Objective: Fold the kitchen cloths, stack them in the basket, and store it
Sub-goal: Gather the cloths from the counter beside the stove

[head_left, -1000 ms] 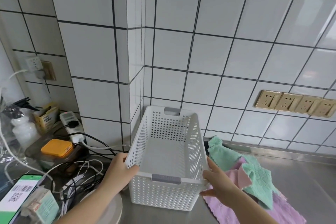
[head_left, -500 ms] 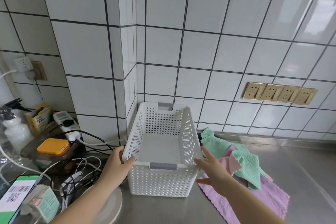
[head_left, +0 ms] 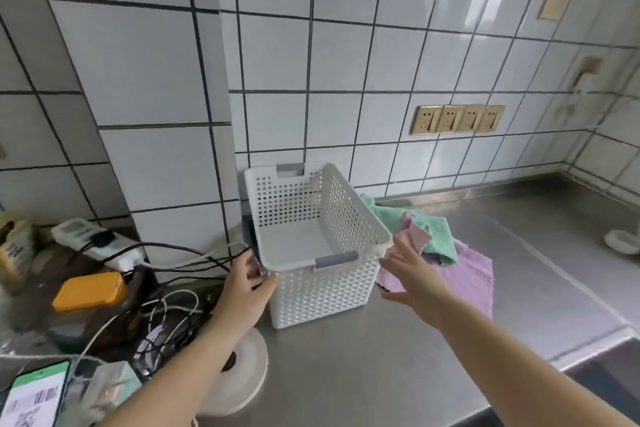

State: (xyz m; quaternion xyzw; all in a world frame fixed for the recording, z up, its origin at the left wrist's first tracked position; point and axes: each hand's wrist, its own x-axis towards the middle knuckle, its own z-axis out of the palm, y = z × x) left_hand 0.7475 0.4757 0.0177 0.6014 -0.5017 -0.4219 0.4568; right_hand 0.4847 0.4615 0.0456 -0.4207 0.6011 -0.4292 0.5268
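A white perforated plastic basket (head_left: 325, 291) with grey handles stands empty on the steel counter, against the tiled corner. My left hand (head_left: 246, 291) rests against its near left corner, thumb on the rim. My right hand (head_left: 408, 270) hovers with fingers spread just off the basket's near right corner, holding nothing. Behind and right of the basket lies a loose heap of cloths: a green cloth (head_left: 433, 229) and a pink cloth (head_left: 417, 236) on top of a flat purple cloth (head_left: 464, 274).
Left of the basket are tangled cables (head_left: 166, 315), a power strip (head_left: 100, 246), an orange case (head_left: 88, 291) and a white round plate (head_left: 239, 378). The steel counter (head_left: 519, 253) stretches right to a small white dish (head_left: 621, 241). A sink edge (head_left: 602, 357) lies at the near right.
The view has swung right and pulled back. My right hand has come off the basket's right rim and opened; my left hand stays at the left corner.
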